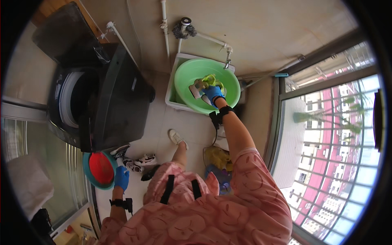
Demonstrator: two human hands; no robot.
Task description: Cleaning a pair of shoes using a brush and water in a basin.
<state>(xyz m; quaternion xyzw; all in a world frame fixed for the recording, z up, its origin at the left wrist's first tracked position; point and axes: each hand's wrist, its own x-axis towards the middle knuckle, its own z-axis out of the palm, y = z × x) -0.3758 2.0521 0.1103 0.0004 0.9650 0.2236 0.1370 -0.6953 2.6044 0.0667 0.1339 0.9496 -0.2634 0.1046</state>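
Observation:
My right hand [213, 93], in a blue glove, reaches down into a big light-green basin [181, 79]. Its fingers are closed on a pair of yellow-green shoes [207, 80] with pale soles; the glove covers part of them. The basin rests tilted on a white sink [176, 102] beneath a tap [227, 63]. Low on my left side is my left hand [121, 177], also blue-gloved, with its fingers curled. A small pale piece shows at its fingertips; what it is cannot be made out. Right beside that hand, a red basin [101, 168] sits inside a teal basin [88, 173].
A black top-loading washing machine [122, 98] stands at left with its lid raised. Several sneakers [145, 160] lie on the floor [157, 134] near it. Yellow [218, 158] and blue bundles lie below my right arm. A barred window [326, 134] fills the right side.

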